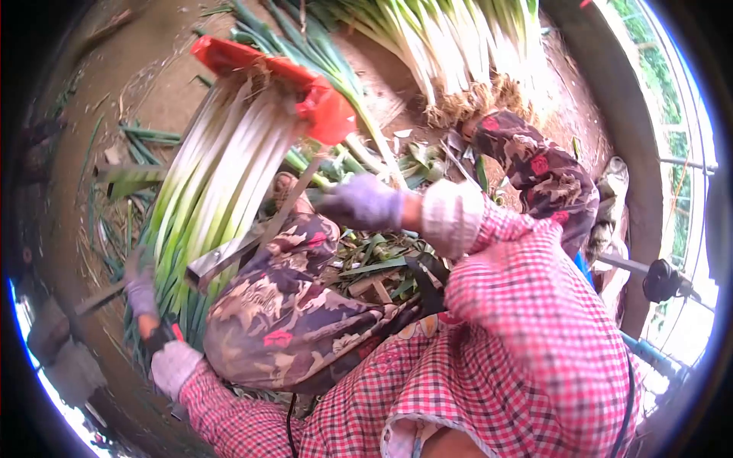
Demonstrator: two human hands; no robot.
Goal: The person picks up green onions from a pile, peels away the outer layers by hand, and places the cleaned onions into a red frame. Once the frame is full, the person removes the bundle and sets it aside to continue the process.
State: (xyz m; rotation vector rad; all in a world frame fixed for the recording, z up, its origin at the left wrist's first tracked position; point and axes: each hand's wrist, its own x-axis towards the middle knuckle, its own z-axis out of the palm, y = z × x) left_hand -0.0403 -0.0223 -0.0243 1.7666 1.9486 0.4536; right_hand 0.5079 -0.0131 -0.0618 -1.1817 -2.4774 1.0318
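Note:
A big bundle of scallions leans across a metal rack, white stalks and roots up, green leaves hanging down. Red plastic sheeting lies around its root end. Along the left edge of the leaves is my left hand in a light purple glove, fingers stretched out and slightly blurred against the greens. My right hand, gloved too and smeared by motion, hovers over the trimmings to the right of the rack's upright. I cannot tell whether it holds anything.
More scallions with brown roots lie in a pile at the top. Leaf scraps litter the ground between my camouflage-patterned legs. A low concrete wall and a bar railing curve along the right.

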